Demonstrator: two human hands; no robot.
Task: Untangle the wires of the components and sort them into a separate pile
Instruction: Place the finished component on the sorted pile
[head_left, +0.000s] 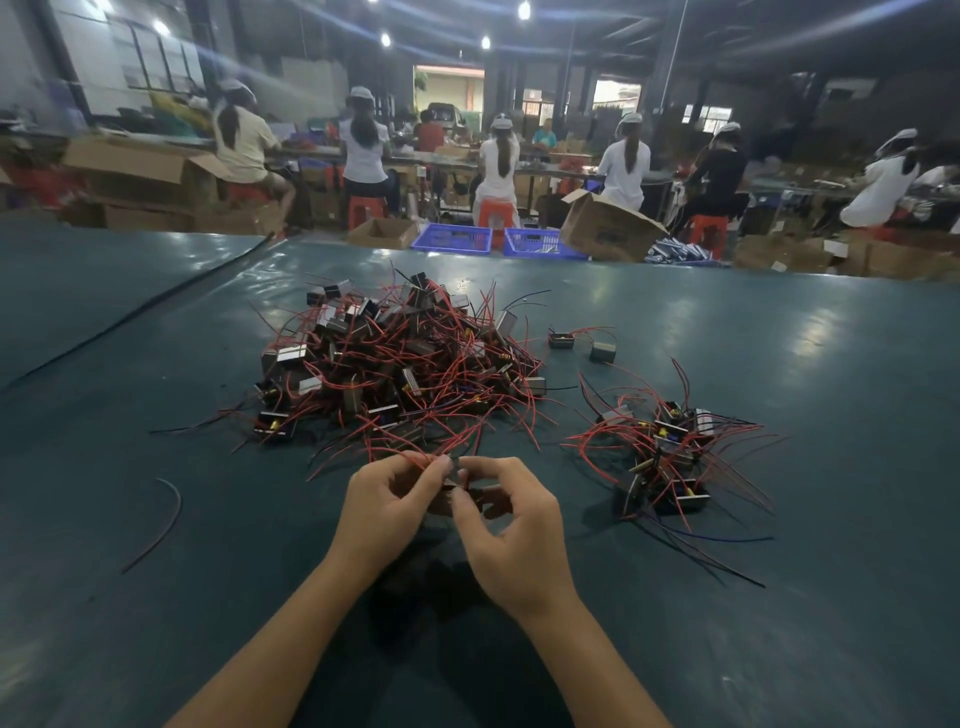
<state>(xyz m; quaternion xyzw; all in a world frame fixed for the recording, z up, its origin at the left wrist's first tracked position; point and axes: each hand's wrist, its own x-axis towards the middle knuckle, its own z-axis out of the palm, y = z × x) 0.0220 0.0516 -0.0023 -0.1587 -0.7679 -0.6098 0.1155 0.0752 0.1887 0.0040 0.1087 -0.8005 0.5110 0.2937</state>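
Broadly, the dark green tabletop (779, 364) fills the view, and the bulk of the work sits at its centre: a big tangled heap (395, 358) of small boxy components with red and black leads running every way. To the right of it, well apart, lies the smaller sorted pile (667, 457), with leads splaying outward.

Nearer the camera, both hands meet just in front of the heap's near edge. The left hand (387, 506) has its grip clamped: fingers curled, thumb and forefinger pinching a few red wires (413, 457). The right hand (519, 540) has its grip closed too, with thumb and fingertips pinched on the held component (452, 493), a dark block mostly hidden between the two palms.

The relation that matters is the line of those wires. They run from the held component up and away toward the heap, so the piece looks to be tethered to it on its far side, while its destination lies off to the right. The right hand is the nearer one to the sorted pile. My judgement is that the leads need to be drawn toward the person, along their length, before the piece can go right. A sideways pull may drag neighbours out of the heap.

Smaller things: two stray components (561, 340) sit beyond the sorted pile, and a loose wire (167, 512) curves at the left.
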